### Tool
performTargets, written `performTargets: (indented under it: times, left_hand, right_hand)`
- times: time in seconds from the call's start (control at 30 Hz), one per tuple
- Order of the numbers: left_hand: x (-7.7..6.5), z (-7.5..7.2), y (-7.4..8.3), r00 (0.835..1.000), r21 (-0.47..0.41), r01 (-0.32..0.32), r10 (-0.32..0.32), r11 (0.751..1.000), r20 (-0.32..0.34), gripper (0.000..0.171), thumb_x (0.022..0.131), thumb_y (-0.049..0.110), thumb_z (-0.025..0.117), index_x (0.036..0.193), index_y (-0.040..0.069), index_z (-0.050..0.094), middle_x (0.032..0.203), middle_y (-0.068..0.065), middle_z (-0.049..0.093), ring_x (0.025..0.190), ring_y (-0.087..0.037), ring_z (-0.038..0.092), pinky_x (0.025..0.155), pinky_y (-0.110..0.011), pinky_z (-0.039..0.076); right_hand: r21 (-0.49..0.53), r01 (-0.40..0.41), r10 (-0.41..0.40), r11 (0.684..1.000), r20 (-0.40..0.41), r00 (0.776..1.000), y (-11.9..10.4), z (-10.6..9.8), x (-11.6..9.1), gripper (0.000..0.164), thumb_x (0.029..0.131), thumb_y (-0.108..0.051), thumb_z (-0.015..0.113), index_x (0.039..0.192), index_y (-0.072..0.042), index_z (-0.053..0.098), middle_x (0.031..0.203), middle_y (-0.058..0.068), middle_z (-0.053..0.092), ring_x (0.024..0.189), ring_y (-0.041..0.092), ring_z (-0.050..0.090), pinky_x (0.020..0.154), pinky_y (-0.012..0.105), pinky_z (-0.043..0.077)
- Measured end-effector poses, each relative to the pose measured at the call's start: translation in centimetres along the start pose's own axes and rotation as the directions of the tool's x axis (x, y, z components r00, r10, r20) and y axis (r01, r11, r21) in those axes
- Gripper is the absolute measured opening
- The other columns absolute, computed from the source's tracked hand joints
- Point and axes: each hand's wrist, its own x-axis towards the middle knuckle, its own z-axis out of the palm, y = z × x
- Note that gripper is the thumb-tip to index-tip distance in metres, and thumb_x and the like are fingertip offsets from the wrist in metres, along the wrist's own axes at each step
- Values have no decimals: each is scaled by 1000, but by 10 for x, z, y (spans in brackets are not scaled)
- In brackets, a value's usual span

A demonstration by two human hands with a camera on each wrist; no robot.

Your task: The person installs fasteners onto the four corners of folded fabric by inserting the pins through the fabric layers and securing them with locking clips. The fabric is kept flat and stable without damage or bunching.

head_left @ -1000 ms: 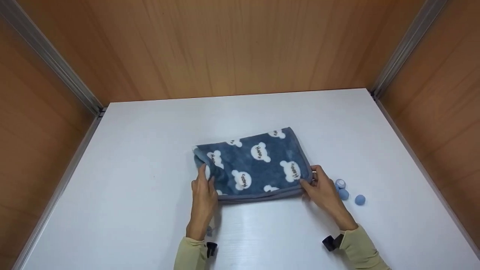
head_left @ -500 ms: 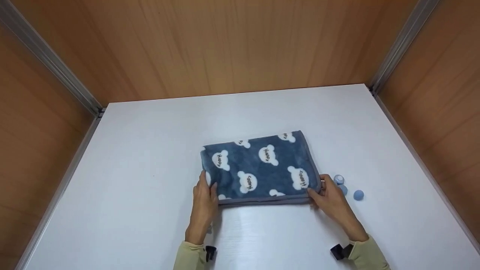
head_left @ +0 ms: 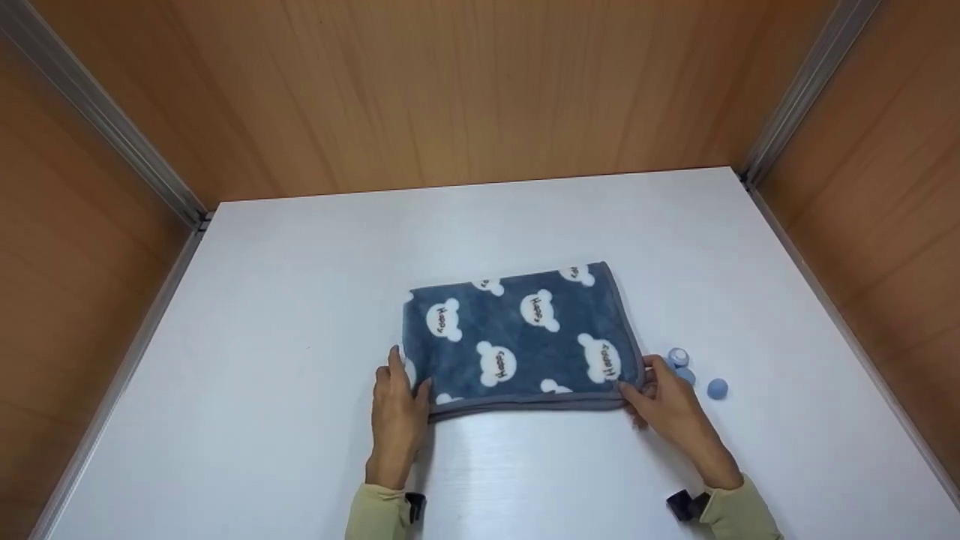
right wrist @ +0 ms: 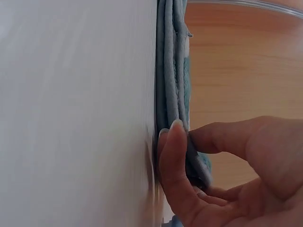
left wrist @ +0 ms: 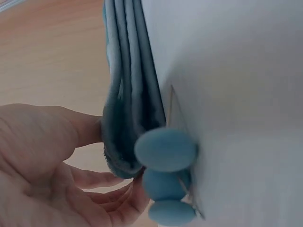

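A dark blue fleece blanket (head_left: pixel 510 330) with white bear heads and grey piping lies folded on the white table. My left hand (head_left: pixel 396 420) holds its near left corner, the thumb (left wrist: pixel 90 130) on top and the fingers round the folded end. At the near right corner, my right hand (head_left: pixel 675 416) pinches the piped edge (right wrist: pixel 170 71) between thumb and fingers. Stacked layers show in both wrist views. Blue rounded pieces (left wrist: pixel 165 149) sit on the table by the left hand; in the head view that hand and forearm hide them.
Several small blue balls lie just right of my right hand, one ball (head_left: pixel 718 388) apart from the others. A white-marked ball (head_left: pixel 678 357) is among them. Wood panels (head_left: pixel 480 90) with metal corner posts enclose the white table (head_left: pixel 262 337) at the back and sides.
The blanket has shifted right and slightly nearer. Its rumpled left side now lies flatter. My right hand moved right with its corner; the left hand moved slightly left and nearer, its index finger now beside the edge.
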Motion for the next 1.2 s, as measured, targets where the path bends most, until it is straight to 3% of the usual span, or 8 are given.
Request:
performTargets:
  times: [0.4,0.8,0.9,1.0,1.1,1.2]
  left_hand:
    - [3,-7,2,994,136,100,-103,986,17,69,79,10,76,136,-5,40,109,-30,50,97,-41,53,71,-49,46]
    - [1,-7,1,994,97,-11,21,995,-105,65,75,4,78,132,-4,46,108,-27,49,93,-37,51,74,-46,45]
    - [-1,-9,3,987,77,-56,66,995,-144,55,78,6,77,125,-4,50,104,-24,51,91,-35,51,73,-43,45]
    - [-8,-13,4,978,72,-116,127,991,-168,36,78,5,76,108,-3,57,92,-18,54,82,-29,53,68,-38,45]
    - [-20,-22,5,983,92,-128,139,987,-119,20,78,6,76,90,3,60,77,-7,56,68,-18,52,58,-31,44]
    - [-32,-29,6,995,123,-95,99,988,-29,15,79,12,76,79,10,62,68,2,55,58,-10,48,51,-27,40]
  right_hand:
    - [-54,23,-24,998,-30,999,6,-1,-3,50,87,-21,70,126,-3,43,96,11,53,52,16,56,47,29,46]
    - [-67,38,-43,997,-79,996,6,-4,-1,46,89,-24,67,123,-1,47,93,10,55,60,12,55,52,25,45]
    - [-68,37,-43,997,-85,995,5,-6,-1,45,90,-25,65,123,0,47,93,11,56,62,13,55,53,25,44]
    - [-74,37,-43,997,-85,995,5,-7,0,46,91,-28,64,123,0,48,93,11,56,64,12,55,55,24,45]
    - [-64,36,-41,997,-79,996,5,-7,0,45,91,-28,64,123,-1,48,93,11,57,65,13,55,55,25,45]
    - [-62,33,-38,998,-74,997,5,-6,1,45,92,-28,63,124,0,47,93,11,56,65,14,56,55,25,46]
